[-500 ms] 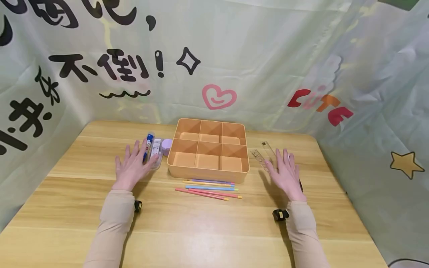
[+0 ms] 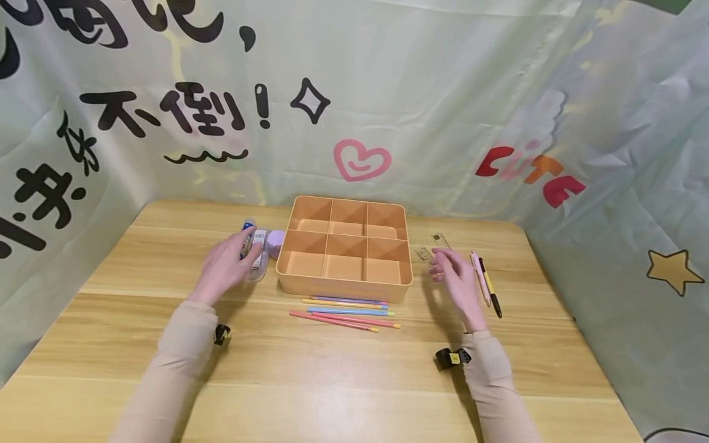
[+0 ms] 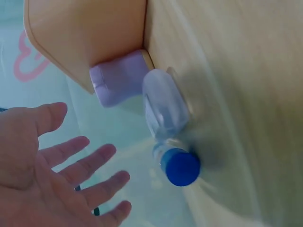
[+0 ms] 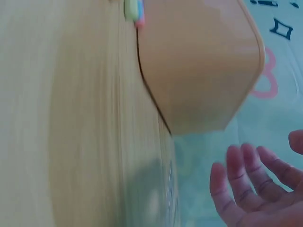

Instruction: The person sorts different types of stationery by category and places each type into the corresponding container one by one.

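Note:
My left hand hovers over a glue stick with a blue cap and a clear plastic case at the box's left. Its fingers are loosely spread, with a gap to both things in the left wrist view. A lilac object lies between the case and the tan six-compartment box. On the other side, my right hand is held above two clear rulers, partly covering them. Its relaxed fingers, bent a little, hold nothing.
In front of the box lie several coloured pencils. A pink pen and a black-and-yellow pen rest to the right of my right hand. A printed cloth hangs behind the wooden table.
Both hands were spread flat over the side items. The left has turned and drawn its fingers in towards the case; the right has shifted left and bent its fingers, uncovering the two pens.

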